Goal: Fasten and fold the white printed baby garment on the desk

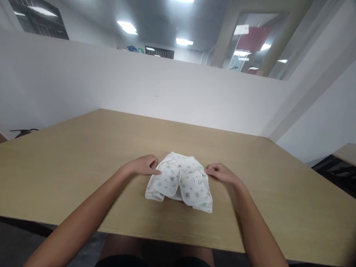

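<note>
A small white baby shirt (169, 177) with a green and grey print lies on the table in front of me, its front panels parted toward the hem and its sleeves angled down at either side. My left hand (144, 165) is at the shirt's left edge, thumb on the cloth and fingers curled; it grips the side of the sleeve. On the opposite edge, my right hand (221, 172) pinches the cloth near the upper sleeve between thumb and fingertips. Part of the right fingers is hidden behind the hand.
The wooden table (111, 133) reaches back to a low white partition wall (172, 92). A pillar stands at the right wall, and a dark item (25, 132) shows beyond the table's left edge. Another desk (347, 154) is at the far right. My legs are under the front edge.
</note>
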Available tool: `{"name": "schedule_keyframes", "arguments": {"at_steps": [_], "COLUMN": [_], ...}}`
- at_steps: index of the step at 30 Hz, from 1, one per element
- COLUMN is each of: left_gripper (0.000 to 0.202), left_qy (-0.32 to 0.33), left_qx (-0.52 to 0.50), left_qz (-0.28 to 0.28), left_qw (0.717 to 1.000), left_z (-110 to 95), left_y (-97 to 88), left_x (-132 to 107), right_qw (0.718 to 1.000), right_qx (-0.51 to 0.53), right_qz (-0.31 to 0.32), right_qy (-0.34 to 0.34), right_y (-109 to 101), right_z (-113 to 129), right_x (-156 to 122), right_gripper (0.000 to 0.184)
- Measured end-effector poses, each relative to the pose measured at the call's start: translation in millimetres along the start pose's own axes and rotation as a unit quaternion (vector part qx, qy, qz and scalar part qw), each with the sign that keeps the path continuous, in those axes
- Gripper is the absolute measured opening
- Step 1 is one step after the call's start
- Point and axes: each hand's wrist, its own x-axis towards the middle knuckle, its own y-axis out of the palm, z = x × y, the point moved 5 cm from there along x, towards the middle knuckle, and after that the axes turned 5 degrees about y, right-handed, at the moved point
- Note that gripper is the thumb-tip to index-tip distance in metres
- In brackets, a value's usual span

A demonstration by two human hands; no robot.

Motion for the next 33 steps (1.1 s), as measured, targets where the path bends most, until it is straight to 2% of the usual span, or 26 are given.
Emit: {"name": "schedule_keyframes", "arguments": {"at_steps": [3, 6, 9, 11, 13, 15, 18, 21, 24, 26, 27, 30, 31, 33], "left_gripper": [0.038, 0.035, 0.034, 0.038, 0.038, 0.038, 0.041, 0.037, 0.025, 0.02, 0.019, 0.021, 0.023, 0.03], "left_qy": [0.033, 0.029, -0.027, -0.071, -0.088, -0.081, -0.078, -0.077, -0.067, -0.072, -0.069, -0.021, 0.01, 0.046], "left_qx": [0.01, 0.017, 0.056, 0.074, 0.056, 0.011, -0.034, -0.031, -0.019, 0.017, 0.049, 0.165, 0.184, 0.176], "left_qz": [0.011, -0.011, -0.078, -0.123, -0.144, -0.135, -0.088, -0.041, -0.041, -0.1, -0.158, -0.354, -0.381, -0.363], "left_qw": [0.999, 0.999, 0.995, 0.987, 0.984, 0.987, 0.992, 0.996, 0.997, 0.992, 0.984, 0.92, 0.906, 0.914], "left_z": [-3.6, -5.3, 8.0, 22.3, 34.3, 41.6, 46.7, 47.9, 45.9, 43.3, 40.7, 26.4, 22.0, 20.2], "left_y": [4.2, 0.1, -15.7, -27.4, -33.9, -34.2, -28.1, -21.7, -21.5, -30.6, -39.6, -70.6, -76.8, -81.8], "left_x": [2.7, 3.2, -1.5, -6.8, -11.0, -12.2, -10.2, -6.9, -5.4, -7.4, -10.1, -25.6, -29.8, -32.8], "right_qw": [0.997, 0.996, 0.999, 0.994, 0.986, 0.984, 0.992, 0.996, 0.997, 0.999, 0.999, 0.999, 0.999, 0.999], "right_qx": [-0.019, -0.023, 0.045, 0.1, 0.122, 0.113, 0.064, -0.012, -0.027, -0.005, 0.007, 0.022, 0.023, 0.025], "right_qz": [0.073, 0.079, 0.021, -0.045, -0.105, -0.127, -0.08, -0.032, -0.014, -0.004, 0.001, 0.009, 0.008, -0.005], "right_qy": [-0.012, -0.029, -0.004, 0.021, 0.039, 0.05, 0.07, 0.08, 0.064, 0.05, 0.043, 0.039, 0.04, 0.042], "right_y": [10.8, 12.0, 3.4, -5.7, -14.0, -18.5, -17.0, -13.6, -10.0, -7.2, -5.9, -4.1, -4.2, -5.7], "right_z": [6.1, 6.0, -8.8, -22.3, -32.9, -37.8, -35.7, -27.7, -19.8, -17.1, -16.6, -18.6, -19.8, -21.9], "right_x": [-3.4, -1.1, 8.1, 13.9, 16.7, 16.4, 11.9, 5.1, 2.4, 3.2, 4.0, 6.6, 7.3, 8.4], "right_gripper": [0.056, 0.055, 0.049, 0.046, 0.046, 0.049, 0.056, 0.059, 0.054, 0.046, 0.042, 0.037, 0.038, 0.039]}}
